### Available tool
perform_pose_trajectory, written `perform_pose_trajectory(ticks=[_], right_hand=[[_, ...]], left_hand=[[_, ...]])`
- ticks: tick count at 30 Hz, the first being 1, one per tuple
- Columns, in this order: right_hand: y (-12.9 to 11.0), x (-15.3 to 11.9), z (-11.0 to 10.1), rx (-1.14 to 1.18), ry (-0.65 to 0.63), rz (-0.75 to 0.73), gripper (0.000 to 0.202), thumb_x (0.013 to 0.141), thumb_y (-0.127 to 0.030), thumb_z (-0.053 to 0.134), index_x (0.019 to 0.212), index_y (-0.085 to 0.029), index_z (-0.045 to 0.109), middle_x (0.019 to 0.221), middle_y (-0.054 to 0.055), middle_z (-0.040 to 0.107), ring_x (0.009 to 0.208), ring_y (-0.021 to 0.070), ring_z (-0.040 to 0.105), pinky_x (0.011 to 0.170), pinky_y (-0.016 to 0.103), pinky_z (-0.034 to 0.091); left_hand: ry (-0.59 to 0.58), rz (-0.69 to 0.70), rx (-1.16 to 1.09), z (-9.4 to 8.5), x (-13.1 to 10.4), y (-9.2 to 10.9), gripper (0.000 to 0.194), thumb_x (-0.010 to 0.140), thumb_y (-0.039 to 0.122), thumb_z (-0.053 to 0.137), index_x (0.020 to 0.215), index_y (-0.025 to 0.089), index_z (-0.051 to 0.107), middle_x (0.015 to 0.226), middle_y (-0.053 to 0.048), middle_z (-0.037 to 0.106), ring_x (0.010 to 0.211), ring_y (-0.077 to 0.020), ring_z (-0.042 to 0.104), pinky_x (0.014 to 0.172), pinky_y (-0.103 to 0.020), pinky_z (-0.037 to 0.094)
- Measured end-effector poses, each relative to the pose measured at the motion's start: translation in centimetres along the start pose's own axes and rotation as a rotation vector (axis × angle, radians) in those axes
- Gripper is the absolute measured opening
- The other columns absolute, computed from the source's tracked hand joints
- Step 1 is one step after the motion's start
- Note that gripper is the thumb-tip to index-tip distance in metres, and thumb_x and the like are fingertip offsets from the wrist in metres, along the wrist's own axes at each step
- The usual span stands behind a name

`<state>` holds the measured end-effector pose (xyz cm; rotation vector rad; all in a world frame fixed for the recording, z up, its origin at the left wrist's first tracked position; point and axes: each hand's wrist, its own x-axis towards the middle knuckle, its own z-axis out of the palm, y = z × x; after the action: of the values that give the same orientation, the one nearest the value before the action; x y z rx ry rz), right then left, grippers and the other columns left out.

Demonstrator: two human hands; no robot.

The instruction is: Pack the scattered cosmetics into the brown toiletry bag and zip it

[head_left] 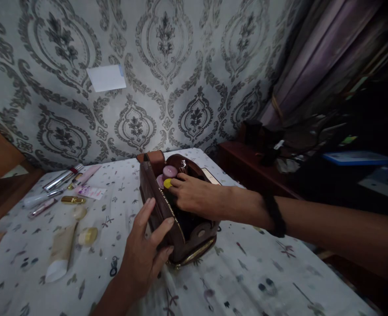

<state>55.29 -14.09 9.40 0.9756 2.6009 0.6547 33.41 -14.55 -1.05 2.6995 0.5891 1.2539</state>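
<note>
The person's right hand (194, 195) reaches down into an open, brown leather-look bag (152, 182), its fingertips at a bright yellow, round item (168, 183). The dim light and the bent fingers make it impossible to tell whether they are closed on that item or only touching it. A fuzzy black band (274, 215) circles the wrist. The left hand (143, 252) lies against the bag's near outer side, fingers spread apart and gripping nothing, seemingly steadying it.

Just ahead of the right fingertips, inside the bag, sit a mauve, round-topped container (170, 171) and a paler lilac round piece (160, 181) beside the yellow one. A gold-toothed zipper (198, 251) hangs unfastened below the right hand, so the bag is not yet closed.

Farther out, left of the left hand, loose cosmetics lie on a white, printed sheet (95, 281): a beige squeeze tube with a white cap (62, 252), a small yellow-lidded jar (88, 236), a round cream-coloured piece (79, 213), a shiny gold tube (73, 199), a white-and-pink squeeze tube (90, 192) and a long silver cylinder (58, 179).

The work looks partway along: several pieces are inside the bag, a larger group lies outside it, and the bag's contents remain to be dealt with.
</note>
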Motion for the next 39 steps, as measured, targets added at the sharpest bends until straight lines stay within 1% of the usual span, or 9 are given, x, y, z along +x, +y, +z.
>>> perform_pose_trajectory(ticks=[3,7,12,19,22,27,32,35,39], right_hand=[[0.0,-0.1,0.3,-0.011,0.018,0.007,0.012,0.087,-0.021,0.064,0.084,-0.016,0.075,0.111,0.014,0.068,0.113,0.0302,0.053,0.095,0.046,0.039],[0.1,-0.1,0.9,-0.016,0.040,0.017,0.011,0.085,-0.020,0.066,0.085,-0.016,0.076,0.117,0.015,0.066,0.117,0.0314,0.052,0.100,0.049,0.037],[0.2,-0.2,1.3,-0.008,0.049,0.020,0.014,0.087,-0.020,0.064,0.084,-0.016,0.077,0.117,0.015,0.065,0.119,0.0306,0.051,0.106,0.050,0.033],[0.1,-0.3,1.4,-0.003,0.044,0.017,0.014,0.086,-0.019,0.063,0.082,-0.016,0.076,0.112,0.015,0.066,0.115,0.0304,0.052,0.102,0.050,0.036],[0.1,-0.4,1.5,-0.005,0.065,0.009,0.013,0.084,-0.018,0.064,0.081,-0.016,0.076,0.111,0.015,0.066,0.114,0.0302,0.051,0.101,0.049,0.036],[0.3,-0.5,1.7,0.006,0.066,0.013,0.012,0.084,-0.017,0.064,0.087,-0.016,0.075,0.110,0.013,0.065,0.111,0.0283,0.052,0.103,0.050,0.034],[0.4,-0.6,1.7,0.019,0.070,-0.004,0.015,0.086,-0.017,0.062,0.096,-0.016,0.074,0.110,0.013,0.065,0.110,0.0285,0.053,0.102,0.051,0.034],[0.4,-0.6,1.8,0.027,0.068,-0.006,0.013,0.086,-0.016,0.062,0.093,-0.016,0.074,0.110,0.014,0.065,0.113,0.0291,0.052,0.102,0.051,0.035],[0.3,-0.7,1.9,0.032,0.051,0.014,0.011,0.086,-0.016,0.062,0.087,-0.016,0.073,0.117,0.014,0.065,0.113,0.0289,0.053,0.102,0.050,0.035]], left_hand=[[0.001,-0.002,-0.004,0.0,0.0,0.0,0.047,0.093,0.012,0.050,0.138,0.026,0.046,0.164,-0.010,0.020,0.149,-0.0278,0.028,0.113,-0.049,0.041],[0.007,-0.005,-0.007,0.0,0.0,0.0,0.049,0.093,0.011,0.051,0.139,0.027,0.046,0.164,-0.010,0.020,0.149,-0.0280,0.029,0.113,-0.048,0.041],[0.003,-0.013,-0.023,0.0,-0.1,0.0,0.048,0.093,0.012,0.051,0.139,0.026,0.046,0.165,-0.009,0.018,0.150,-0.0271,0.027,0.115,-0.047,0.039],[0.007,-0.013,-0.021,0.1,-0.2,-0.2,0.053,0.094,0.014,0.052,0.144,0.029,0.042,0.164,-0.011,0.021,0.148,-0.0303,0.030,0.112,-0.052,0.042],[0.004,-0.004,-0.017,0.1,-0.1,-0.1,0.053,0.094,0.013,0.052,0.144,0.029,0.041,0.164,-0.011,0.020,0.148,-0.0292,0.029,0.112,-0.050,0.042],[0.000,-0.006,-0.021,0.0,0.0,0.1,0.048,0.094,0.011,0.049,0.140,0.026,0.045,0.165,-0.009,0.017,0.150,-0.0266,0.026,0.115,-0.047,0.039],[-0.004,0.003,-0.019,0.0,0.0,0.0,0.047,0.094,0.012,0.049,0.139,0.025,0.045,0.165,-0.009,0.016,0.150,-0.0265,0.025,0.115,-0.047,0.038],[-0.010,-0.005,-0.019,0.1,-0.1,-0.1,0.048,0.094,0.012,0.049,0.139,0.027,0.044,0.165,-0.009,0.016,0.149,-0.0266,0.026,0.115,-0.047,0.038],[-0.012,-0.024,-0.026,0.1,-0.1,0.0,0.049,0.094,0.011,0.050,0.140,0.028,0.044,0.165,-0.009,0.017,0.149,-0.0268,0.027,0.115,-0.048,0.038]])
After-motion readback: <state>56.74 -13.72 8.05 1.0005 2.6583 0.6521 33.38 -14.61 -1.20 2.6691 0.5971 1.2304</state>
